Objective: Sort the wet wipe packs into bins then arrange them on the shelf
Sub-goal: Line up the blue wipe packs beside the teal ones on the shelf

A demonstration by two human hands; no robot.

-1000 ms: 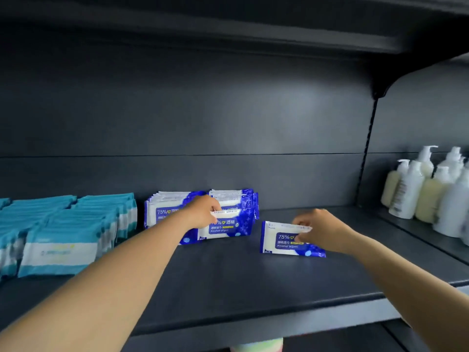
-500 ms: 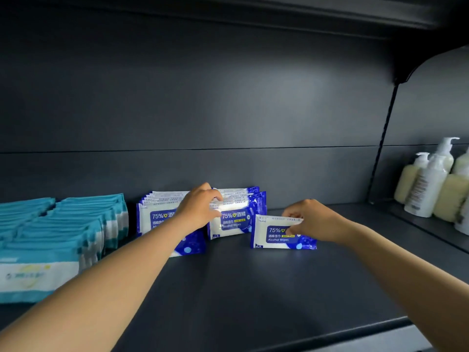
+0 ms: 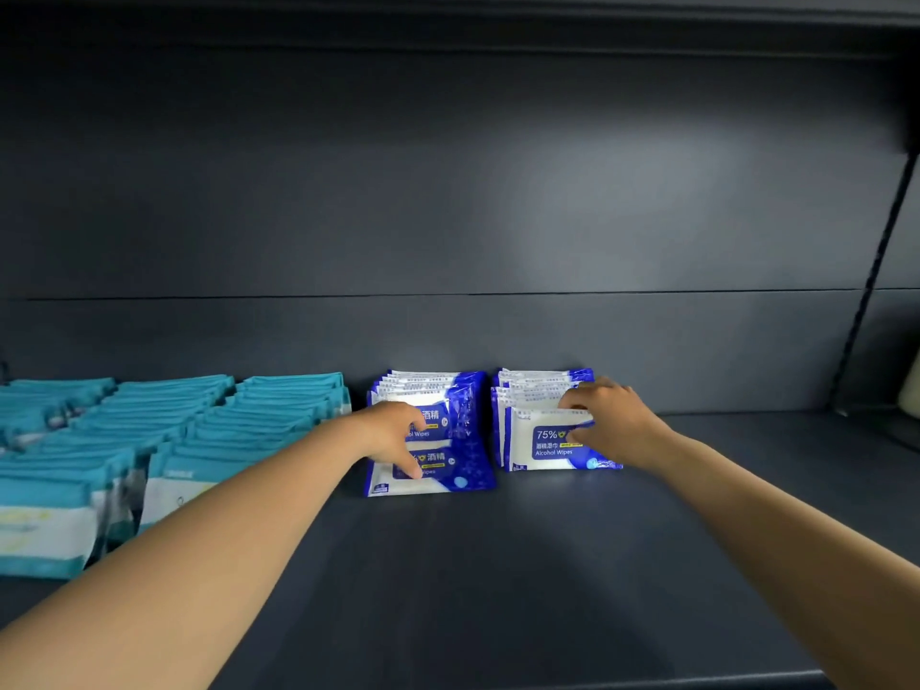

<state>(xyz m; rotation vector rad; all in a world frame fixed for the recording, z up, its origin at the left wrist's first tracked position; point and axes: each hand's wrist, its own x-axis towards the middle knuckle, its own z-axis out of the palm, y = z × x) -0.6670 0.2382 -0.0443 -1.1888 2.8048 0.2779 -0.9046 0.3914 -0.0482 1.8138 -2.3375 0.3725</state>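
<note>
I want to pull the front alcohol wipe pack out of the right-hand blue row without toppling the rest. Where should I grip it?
Pinch the front alcohol wipe pack by its top edge, coming from above and in front. It stands nearly upright against the packs behind, so that edge is free. The right hand already holds its upper right corner.

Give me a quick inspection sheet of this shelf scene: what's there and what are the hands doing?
Surface: dark shelf, bare in front.
Job's things: two rows of blue alcohol wipe packs, left blue row and right blue row, standing at the back; teal wipe packs in rows to the left.
Clutter: nothing seen.
Hands: left hand touches the front packs of the left blue row; right hand pinches the front pack of the right blue row with its fingers.
Cables: nothing seen.
Surroundings: dark back panel; a pale object at the right edge, too cropped to name.
</note>
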